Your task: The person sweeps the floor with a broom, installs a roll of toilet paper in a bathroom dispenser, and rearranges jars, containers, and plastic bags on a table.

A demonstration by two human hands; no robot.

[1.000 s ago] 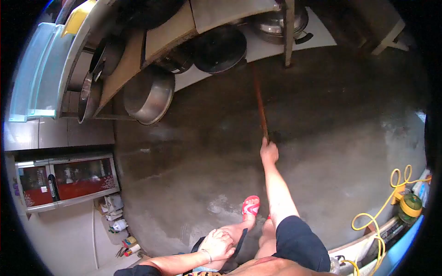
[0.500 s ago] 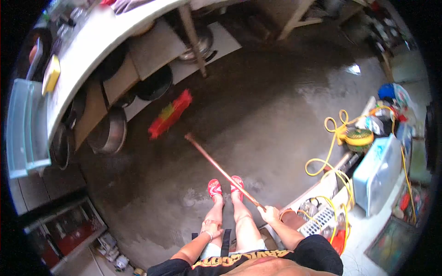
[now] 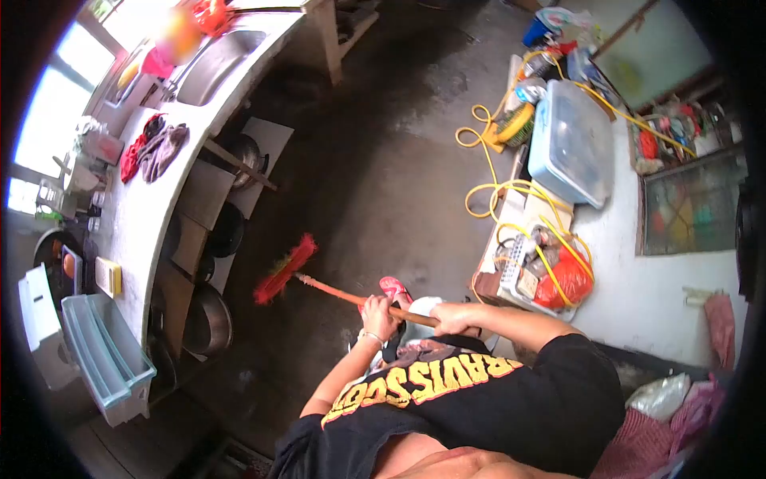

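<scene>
A broom with a red brush head and a long orange-brown handle slants across the floor in front of me. My right hand is wrapped round the handle close to its upper end. Lower down the handle, my left hand grips it too, with a bracelet at the wrist. The bristles are down at the floor beside the shelf under the counter. One red sandal shows just past the handle; the other is mostly hidden behind my arms.
Pans, among them a large metal pot, stand under the white counter on the left. A sink is set in its far end. On the right, a yellow cord trails beside a lidded plastic bin and a red bag.
My left hand has left my leg and taken hold of the broom handle. My view has turned, and the broom head is now nearer my feet.
</scene>
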